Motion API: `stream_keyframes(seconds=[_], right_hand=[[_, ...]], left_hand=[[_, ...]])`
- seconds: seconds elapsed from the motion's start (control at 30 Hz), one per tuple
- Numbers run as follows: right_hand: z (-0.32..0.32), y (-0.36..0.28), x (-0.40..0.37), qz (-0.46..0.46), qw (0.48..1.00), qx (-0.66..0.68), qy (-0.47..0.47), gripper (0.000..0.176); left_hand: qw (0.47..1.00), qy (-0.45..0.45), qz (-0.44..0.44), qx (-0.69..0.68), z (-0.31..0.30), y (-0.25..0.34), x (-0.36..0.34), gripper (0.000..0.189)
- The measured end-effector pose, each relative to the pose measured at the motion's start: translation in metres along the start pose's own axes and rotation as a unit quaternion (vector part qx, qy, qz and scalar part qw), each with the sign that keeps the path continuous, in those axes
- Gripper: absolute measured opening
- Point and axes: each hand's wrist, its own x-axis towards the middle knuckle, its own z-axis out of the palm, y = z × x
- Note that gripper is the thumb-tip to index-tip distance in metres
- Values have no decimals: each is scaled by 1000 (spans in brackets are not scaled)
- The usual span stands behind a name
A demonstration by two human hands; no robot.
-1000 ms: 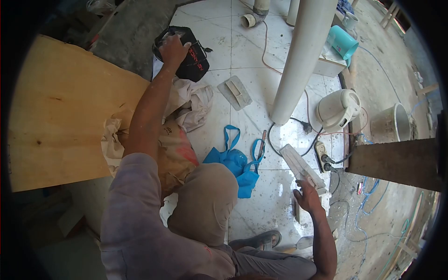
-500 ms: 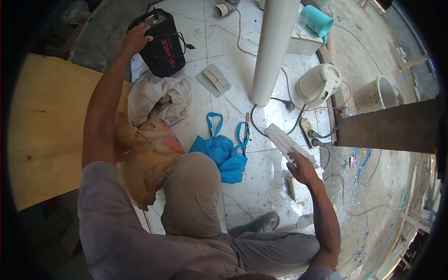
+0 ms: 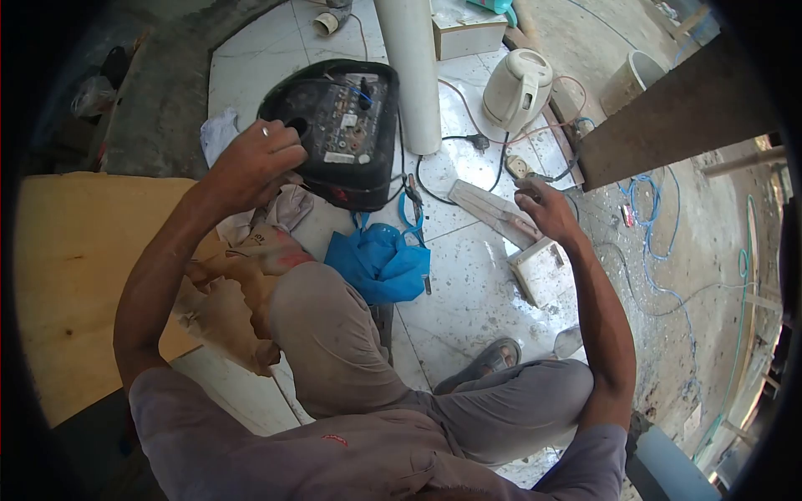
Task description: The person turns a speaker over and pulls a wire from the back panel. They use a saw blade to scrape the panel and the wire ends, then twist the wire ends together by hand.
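Black speaker (image 3: 342,140) held beyond blue bag (image 3: 380,263)

Right of the bag lies a white block (image 3: 543,271). Farther that way, the right hand (image 3: 550,213) is half-curled near the power strip (image 3: 518,165); any grasp, I cannot tell. Beyond the bag's left, the left hand (image 3: 259,163) grips the speaker's edge, presumably tilted so its panel (image 3: 347,118) shows.

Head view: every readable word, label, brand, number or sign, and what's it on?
Nothing reads clearly.
Black box, panel labels: too small.
Black box, red marking: blurred.
Paper sack, dark and red print: too small and blurred.
Shirt, red mark: too small.
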Motion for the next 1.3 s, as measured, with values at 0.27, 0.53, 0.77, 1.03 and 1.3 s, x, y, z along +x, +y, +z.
stream_keyframes(seconds=[0.27, 0.53, 0.77, 1.03, 1.3], right_hand=[[-32, -8, -17, 20, 998, 47, 39, 39], [-14, 13, -78, 52, 991, 115, 44, 32], [-1, -6, -90, -6, 985, 151, 86, 28], [4, -26, -78, -224, 969, 36, 93, 25], [3, -44, -82, -274, 955, -71, 92, 25]], left_hand=[[978, -10, 185, -92, 62, 80, 65, 18], [946, 15, 316, -72, 119, 104, 88, 10], [953, -27, 288, -88, 115, 87, 81, 10], [958, -93, 215, -166, 94, 101, 83, 24], [969, 61, 60, -232, 52, 145, 126, 26]])
